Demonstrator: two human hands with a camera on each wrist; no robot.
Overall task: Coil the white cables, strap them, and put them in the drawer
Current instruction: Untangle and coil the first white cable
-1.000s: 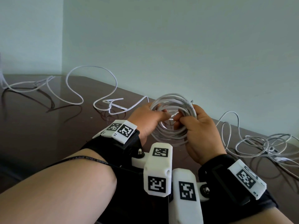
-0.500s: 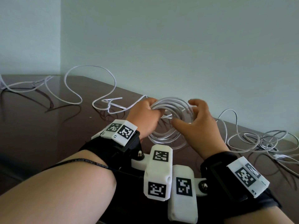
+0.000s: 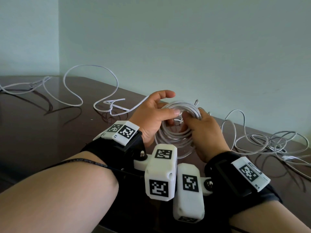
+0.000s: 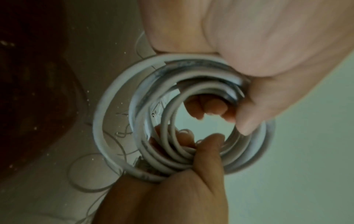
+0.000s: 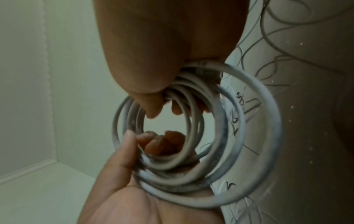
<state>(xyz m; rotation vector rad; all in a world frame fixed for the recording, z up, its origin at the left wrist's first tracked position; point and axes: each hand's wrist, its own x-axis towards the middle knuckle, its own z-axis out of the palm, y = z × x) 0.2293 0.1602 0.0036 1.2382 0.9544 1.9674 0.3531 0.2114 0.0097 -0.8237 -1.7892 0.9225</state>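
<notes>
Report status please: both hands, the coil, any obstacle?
Left hand and right hand both grip white coil. No strap visible. Loose cables lie on table.

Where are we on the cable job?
Done: one cable wound into a coil. In hand: left hand and right hand both grip it; no strap is visible on it. Left: strap it, coil the loose cable and the tangle, stow all. No drawer in view.
</notes>
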